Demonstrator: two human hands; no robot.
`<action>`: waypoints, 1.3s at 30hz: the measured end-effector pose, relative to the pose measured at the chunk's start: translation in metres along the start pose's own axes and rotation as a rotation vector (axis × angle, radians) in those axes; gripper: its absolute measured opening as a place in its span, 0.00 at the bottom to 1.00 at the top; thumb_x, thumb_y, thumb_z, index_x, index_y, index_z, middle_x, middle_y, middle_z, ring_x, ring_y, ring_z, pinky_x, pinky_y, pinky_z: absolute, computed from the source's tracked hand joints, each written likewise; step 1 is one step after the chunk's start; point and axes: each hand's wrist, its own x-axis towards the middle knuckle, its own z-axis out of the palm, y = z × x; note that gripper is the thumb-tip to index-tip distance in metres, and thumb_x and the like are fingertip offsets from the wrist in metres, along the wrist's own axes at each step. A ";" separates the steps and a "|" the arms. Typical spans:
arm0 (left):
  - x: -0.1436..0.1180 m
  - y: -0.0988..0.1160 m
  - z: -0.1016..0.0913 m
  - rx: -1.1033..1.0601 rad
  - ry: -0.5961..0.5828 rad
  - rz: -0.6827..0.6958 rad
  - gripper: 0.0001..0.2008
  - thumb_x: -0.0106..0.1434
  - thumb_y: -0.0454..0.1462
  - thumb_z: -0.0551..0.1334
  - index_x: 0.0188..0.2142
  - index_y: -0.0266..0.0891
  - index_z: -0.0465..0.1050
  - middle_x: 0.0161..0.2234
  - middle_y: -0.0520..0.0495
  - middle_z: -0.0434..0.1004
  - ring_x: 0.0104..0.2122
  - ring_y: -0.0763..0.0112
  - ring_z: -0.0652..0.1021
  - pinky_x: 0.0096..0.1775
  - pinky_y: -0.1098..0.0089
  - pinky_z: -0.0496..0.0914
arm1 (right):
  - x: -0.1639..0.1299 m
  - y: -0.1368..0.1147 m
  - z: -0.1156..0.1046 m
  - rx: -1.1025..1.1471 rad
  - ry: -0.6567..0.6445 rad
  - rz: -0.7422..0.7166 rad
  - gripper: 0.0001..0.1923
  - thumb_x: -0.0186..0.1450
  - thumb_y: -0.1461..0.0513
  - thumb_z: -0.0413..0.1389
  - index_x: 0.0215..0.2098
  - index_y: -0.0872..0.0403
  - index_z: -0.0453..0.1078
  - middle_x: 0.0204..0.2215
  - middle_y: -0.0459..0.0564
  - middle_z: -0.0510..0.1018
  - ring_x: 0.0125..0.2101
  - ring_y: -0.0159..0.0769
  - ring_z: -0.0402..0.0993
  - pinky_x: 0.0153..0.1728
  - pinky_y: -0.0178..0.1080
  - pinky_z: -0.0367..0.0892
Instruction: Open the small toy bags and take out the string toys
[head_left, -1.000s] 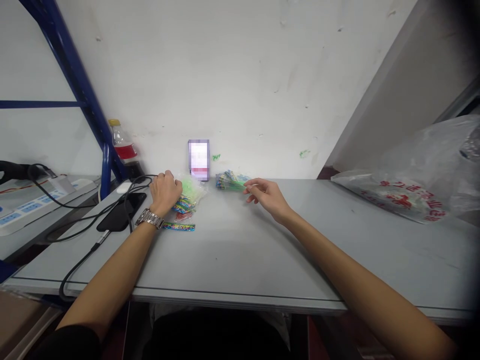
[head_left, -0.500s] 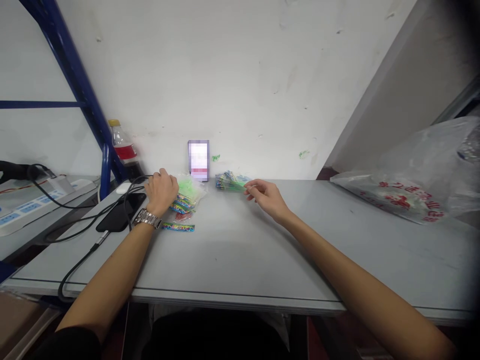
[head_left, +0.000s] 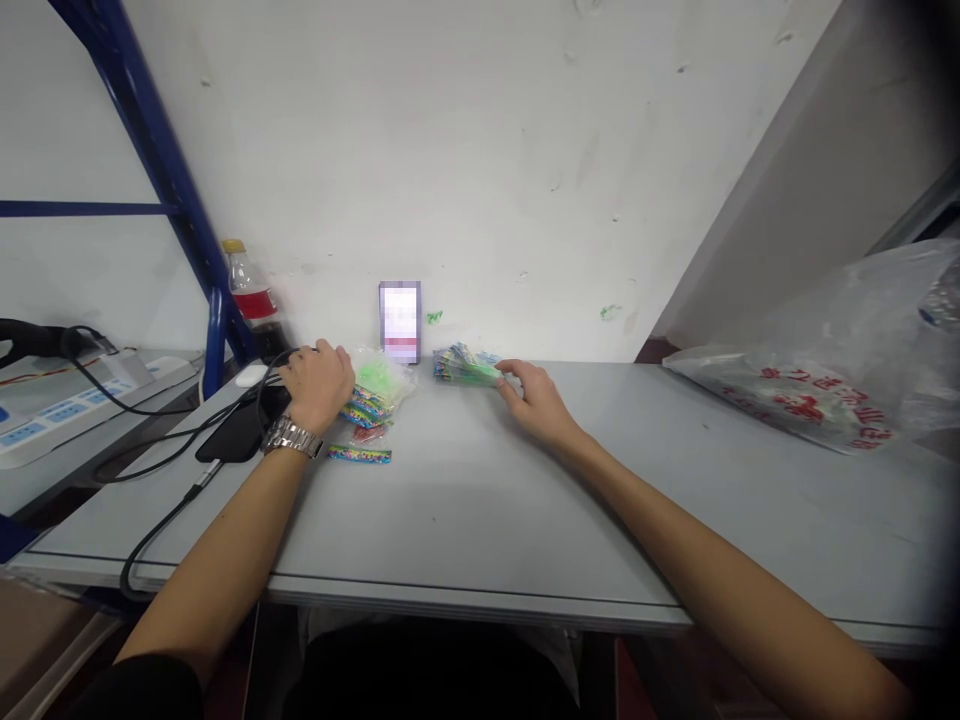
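My left hand [head_left: 316, 388], with a metal watch [head_left: 294, 437] on the wrist, rests beside a heap of colourful, narrow strip packets [head_left: 367, 405] and a clear bag of light green pieces [head_left: 375, 378]. Its fingers are curled down, their tips hidden, so anything in them cannot be made out. One single strip packet [head_left: 361, 455] lies apart, nearer the front. My right hand [head_left: 536, 400] pinches the right end of a fanned pile of strip packets with clear and green parts [head_left: 465, 365] by the wall. A small red item [head_left: 369, 433] sits below the left heap.
A lit phone [head_left: 400, 322] leans on the wall. At left are a dark phone [head_left: 232, 430] on a cable, black cords, a white case [head_left: 251, 375], a cola bottle [head_left: 253, 300] and a power strip [head_left: 82, 405]. A plastic bag with red print [head_left: 810, 400] lies at right.
My right hand has shifted slightly right, its thumb and forefinger now at the pile's right end. My left hand stays beside its heap, fingers slightly shifted. The view has moved a little.
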 end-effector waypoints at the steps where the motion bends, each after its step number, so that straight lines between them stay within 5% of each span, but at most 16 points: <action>1: -0.002 0.003 -0.002 -0.003 0.043 0.039 0.22 0.69 0.40 0.43 0.44 0.25 0.69 0.44 0.26 0.73 0.47 0.41 0.73 0.44 0.50 0.65 | 0.001 0.004 0.002 -0.048 -0.006 -0.028 0.19 0.67 0.56 0.45 0.51 0.55 0.68 0.50 0.58 0.74 0.52 0.50 0.65 0.50 0.50 0.62; 8: -0.022 0.029 0.001 -0.176 0.119 0.726 0.17 0.70 0.38 0.46 0.39 0.32 0.70 0.38 0.35 0.73 0.43 0.54 0.71 0.44 0.57 0.65 | 0.004 0.017 0.012 -0.325 -0.230 -0.028 0.26 0.69 0.55 0.40 0.62 0.56 0.59 0.64 0.59 0.61 0.60 0.58 0.54 0.53 0.57 0.58; 11: -0.036 0.040 0.006 -0.230 0.050 0.967 0.15 0.70 0.38 0.47 0.38 0.34 0.69 0.37 0.38 0.72 0.41 0.57 0.70 0.44 0.59 0.66 | 0.005 0.016 0.013 -0.324 -0.293 -0.028 0.26 0.70 0.56 0.37 0.63 0.55 0.57 0.63 0.57 0.63 0.59 0.56 0.55 0.53 0.56 0.58; 14: -0.046 0.046 0.011 -0.250 -0.068 1.064 0.15 0.70 0.39 0.47 0.37 0.35 0.69 0.38 0.40 0.72 0.41 0.59 0.71 0.44 0.60 0.67 | 0.006 0.016 0.014 -0.334 -0.270 -0.012 0.26 0.70 0.57 0.37 0.63 0.56 0.57 0.59 0.59 0.68 0.57 0.56 0.58 0.53 0.56 0.58; 18: -0.050 0.046 0.019 -0.264 -0.246 1.095 0.14 0.71 0.40 0.47 0.38 0.36 0.68 0.37 0.41 0.72 0.41 0.60 0.72 0.44 0.60 0.68 | 0.007 0.019 0.015 -0.417 -0.207 0.026 0.26 0.69 0.58 0.39 0.63 0.57 0.58 0.51 0.63 0.73 0.51 0.55 0.63 0.50 0.53 0.61; 22: -0.048 0.043 0.026 -0.262 -0.332 1.054 0.13 0.70 0.39 0.47 0.40 0.36 0.67 0.41 0.40 0.71 0.43 0.59 0.73 0.46 0.59 0.68 | 0.008 0.022 0.017 -0.485 -0.189 0.051 0.24 0.69 0.59 0.40 0.60 0.56 0.61 0.58 0.62 0.67 0.55 0.55 0.59 0.50 0.53 0.62; 31: -0.049 0.043 0.024 -0.181 -0.342 0.919 0.13 0.70 0.37 0.46 0.43 0.34 0.66 0.42 0.36 0.71 0.44 0.55 0.73 0.47 0.56 0.68 | 0.009 0.019 0.012 -0.458 -0.160 0.158 0.24 0.65 0.64 0.43 0.58 0.58 0.63 0.47 0.61 0.78 0.47 0.56 0.68 0.44 0.52 0.63; 39: -0.050 0.042 0.022 -0.135 -0.335 0.834 0.14 0.70 0.40 0.47 0.43 0.33 0.66 0.41 0.35 0.72 0.44 0.55 0.74 0.46 0.57 0.68 | 0.009 0.009 0.002 -0.535 -0.172 0.185 0.18 0.63 0.68 0.46 0.43 0.54 0.76 0.36 0.59 0.81 0.43 0.51 0.72 0.42 0.48 0.61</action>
